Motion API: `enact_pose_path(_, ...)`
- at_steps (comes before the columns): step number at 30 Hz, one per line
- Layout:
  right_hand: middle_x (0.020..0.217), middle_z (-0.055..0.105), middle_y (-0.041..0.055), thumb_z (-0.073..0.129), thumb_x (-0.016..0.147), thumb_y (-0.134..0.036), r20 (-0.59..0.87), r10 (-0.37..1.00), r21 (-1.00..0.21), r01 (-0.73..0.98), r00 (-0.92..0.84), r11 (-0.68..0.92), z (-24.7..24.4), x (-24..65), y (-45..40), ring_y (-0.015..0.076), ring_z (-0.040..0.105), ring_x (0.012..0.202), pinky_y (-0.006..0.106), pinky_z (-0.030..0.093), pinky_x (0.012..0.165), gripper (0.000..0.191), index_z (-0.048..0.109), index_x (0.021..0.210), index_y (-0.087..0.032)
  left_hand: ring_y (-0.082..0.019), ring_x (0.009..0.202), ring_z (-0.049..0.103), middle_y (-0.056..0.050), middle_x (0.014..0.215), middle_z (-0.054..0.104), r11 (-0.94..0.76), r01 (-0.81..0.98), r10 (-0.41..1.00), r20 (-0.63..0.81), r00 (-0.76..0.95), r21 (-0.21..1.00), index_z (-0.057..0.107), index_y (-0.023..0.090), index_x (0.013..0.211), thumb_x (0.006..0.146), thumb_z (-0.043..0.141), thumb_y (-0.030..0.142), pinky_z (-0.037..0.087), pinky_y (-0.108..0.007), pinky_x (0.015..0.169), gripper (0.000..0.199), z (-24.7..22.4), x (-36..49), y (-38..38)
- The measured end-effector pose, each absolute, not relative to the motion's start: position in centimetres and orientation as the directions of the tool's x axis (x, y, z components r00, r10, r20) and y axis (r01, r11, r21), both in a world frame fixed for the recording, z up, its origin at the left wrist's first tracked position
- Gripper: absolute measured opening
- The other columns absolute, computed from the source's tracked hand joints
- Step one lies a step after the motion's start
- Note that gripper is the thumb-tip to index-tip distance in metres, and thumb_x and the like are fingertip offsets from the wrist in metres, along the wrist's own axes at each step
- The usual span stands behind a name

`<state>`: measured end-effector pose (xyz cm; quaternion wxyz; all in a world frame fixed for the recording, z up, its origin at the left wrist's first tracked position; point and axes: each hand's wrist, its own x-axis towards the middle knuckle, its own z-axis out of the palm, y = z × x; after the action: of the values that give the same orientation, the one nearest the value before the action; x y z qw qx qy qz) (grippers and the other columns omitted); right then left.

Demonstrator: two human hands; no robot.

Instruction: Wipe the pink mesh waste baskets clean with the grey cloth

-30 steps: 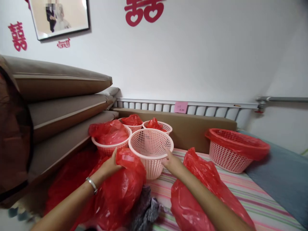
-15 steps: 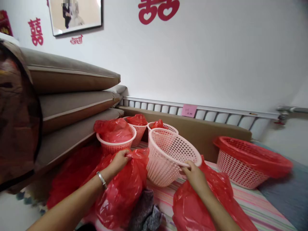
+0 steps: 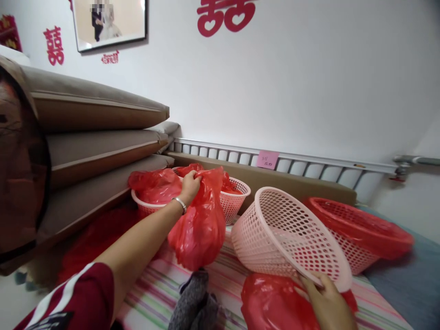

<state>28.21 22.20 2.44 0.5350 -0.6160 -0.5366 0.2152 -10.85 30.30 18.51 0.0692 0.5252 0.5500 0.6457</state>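
My left hand (image 3: 191,185) is closed around the gathered top of a red plastic bag (image 3: 202,229), which hangs bulging over the striped sheet. In my right hand (image 3: 326,298) is the rim of a pink plastic basket (image 3: 250,238), tilted with its opening toward me and to the right. Beneath that basket, close to my right hand, lies another red plastic bag (image 3: 275,302). A dark grey cloth (image 3: 192,300) rests on the striped sheet (image 3: 151,288) between my arms.
Behind the left bag stand pink baskets (image 3: 146,206) holding red bags. At right, a red-lined basket (image 3: 357,252) sits by blue fabric (image 3: 395,284). Stacked grey-brown cushions (image 3: 113,142) rise on the left. A white radiator (image 3: 312,169) with a pink note (image 3: 267,159) runs along the wall.
My left hand has lifted the red bag up, forward and to the right. My right hand has moved the pink basket right and toward me, tipping it further.
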Motion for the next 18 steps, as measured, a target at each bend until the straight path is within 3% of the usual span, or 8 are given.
enact_pose_path(4, 0.075, 0.071, 0.0058, 0.058, 0.060, -0.056, 0.223, 0.940, -0.937, 0.322, 0.260, 0.133, 2.1, 27.4, 22.4, 0.0280, 0.068, 0.071, 0.034, 0.055, 0.062, 0.036, 0.058, 0.081, -0.026, -0.014, 0.076, 0.062, -0.001, 0.085, 0.064, -0.370, 0.563, 0.637, 0.643, -0.426, 0.739, 0.060, 0.013, 0.089, 0.088, 0.054, 0.030, 0.051, -0.033, 0.071, 0.018, 17.9, -10.2, 33.3)
enact_pose_path(7, 0.072, 0.070, 0.0042, 0.058, 0.061, -0.055, 0.213, 0.947, -0.933, 0.337, 0.239, 0.125, 1.5, 26.6, 22.6, 0.0276, 0.068, 0.071, 0.034, 0.054, 0.061, 0.033, 0.059, 0.079, -0.027, -0.016, 0.081, 0.062, -0.003, 0.091, 0.064, -0.318, 0.614, 0.694, 0.619, -0.369, 0.723, 0.061, 0.013, 0.094, 0.088, 0.054, 0.030, 0.052, -0.036, 0.074, 0.019, 14.4, -9.8, 34.4)
enact_pose_path(13, 0.089, 0.071, 0.0054, 0.059, 0.063, -0.054, 0.189, 0.965, -0.872, 0.484, 0.184, 0.078, 1.2, 25.1, 23.1, 0.0252, 0.067, 0.080, 0.030, 0.052, 0.067, 0.047, 0.058, 0.097, -0.023, -0.015, 0.078, 0.063, -0.003, 0.091, 0.065, -0.181, 0.699, 0.873, 0.441, -0.211, 0.692, 0.061, 0.013, 0.094, 0.087, 0.056, 0.029, 0.053, -0.034, 0.071, 0.018, 3.9, -9.2, 33.2)
enact_pose_path(18, 0.096, 0.070, 0.0085, 0.057, 0.059, -0.060, 0.150, 0.977, -0.847, 0.530, 0.155, 0.046, 2.0, 24.6, 24.3, 0.0272, 0.066, 0.089, 0.034, 0.051, 0.073, 0.063, 0.053, 0.110, -0.023, -0.021, 0.097, 0.061, -0.006, 0.106, 0.064, -0.145, 0.743, 0.899, 0.401, -0.178, 0.654, 0.061, 0.013, 0.102, 0.086, 0.057, 0.029, 0.050, -0.043, 0.086, 0.022, 1.3, -8.0, 31.7)
